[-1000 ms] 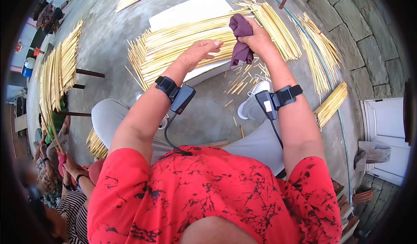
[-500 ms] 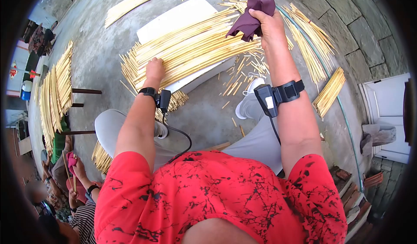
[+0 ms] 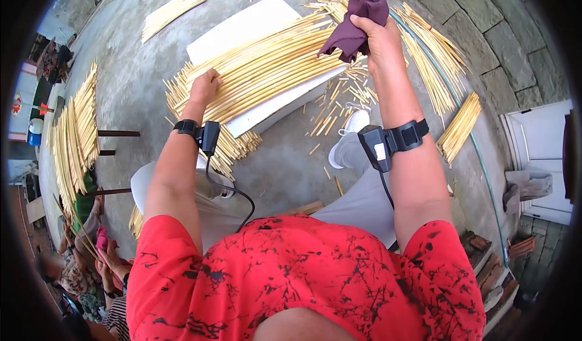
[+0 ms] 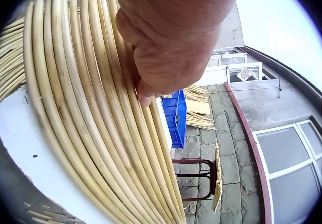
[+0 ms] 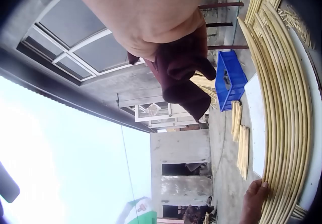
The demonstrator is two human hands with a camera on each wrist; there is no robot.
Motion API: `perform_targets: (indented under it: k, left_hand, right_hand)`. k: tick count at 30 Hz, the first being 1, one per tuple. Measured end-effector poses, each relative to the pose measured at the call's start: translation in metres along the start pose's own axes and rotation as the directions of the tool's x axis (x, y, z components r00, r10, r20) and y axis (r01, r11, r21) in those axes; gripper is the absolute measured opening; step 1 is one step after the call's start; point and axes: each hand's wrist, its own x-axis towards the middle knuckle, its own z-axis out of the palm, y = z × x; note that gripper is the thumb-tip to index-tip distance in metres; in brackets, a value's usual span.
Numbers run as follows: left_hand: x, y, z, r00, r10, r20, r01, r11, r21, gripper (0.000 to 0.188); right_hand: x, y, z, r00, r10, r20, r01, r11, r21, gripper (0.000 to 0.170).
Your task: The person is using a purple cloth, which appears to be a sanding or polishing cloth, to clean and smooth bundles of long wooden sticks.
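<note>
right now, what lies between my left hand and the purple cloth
A layer of long yellow stalks stretches between your left hand and the purple cloth in your right hand; the head view shows it.

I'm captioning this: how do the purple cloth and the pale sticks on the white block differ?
The purple cloth is dark; the pale sticks are yellowish. The cloth is bunched, while the sticks are long and slender. The right hand holds up the cloth; the sticks lie across the white block. Both have a hand on them, the left hand on the sticks.
</note>
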Motion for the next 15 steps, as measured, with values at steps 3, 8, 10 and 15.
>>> perform_targets:
  k: [3,8,10,15]
  left_hand:
    - [0.011,0.002,-0.015,0.999,0.015,-0.038,-0.014,1.000,0.025,0.018]
    - [0.038,-0.005,-0.019,0.991,-0.080,-0.110,0.097,0.983,0.157,0.021]
    - [0.043,-0.009,-0.006,0.974,-0.029,-0.226,0.093,0.957,0.276,0.027]
    - [0.006,0.017,0.053,0.898,0.284,-0.335,-0.144,0.911,0.386,0.054]
  right_hand:
    - [0.000,-0.002,0.002,1.000,0.005,0.005,-0.005,1.000,0.017,0.050]
    - [-0.005,0.001,0.009,0.999,0.013,0.042,-0.014,1.000,0.010,0.049]
    - [-0.003,0.004,0.011,0.999,-0.007,0.046,0.007,1.000,0.008,0.050]
    - [-0.004,0.001,0.013,0.999,0.020,0.040,-0.021,0.999,0.026,0.050]
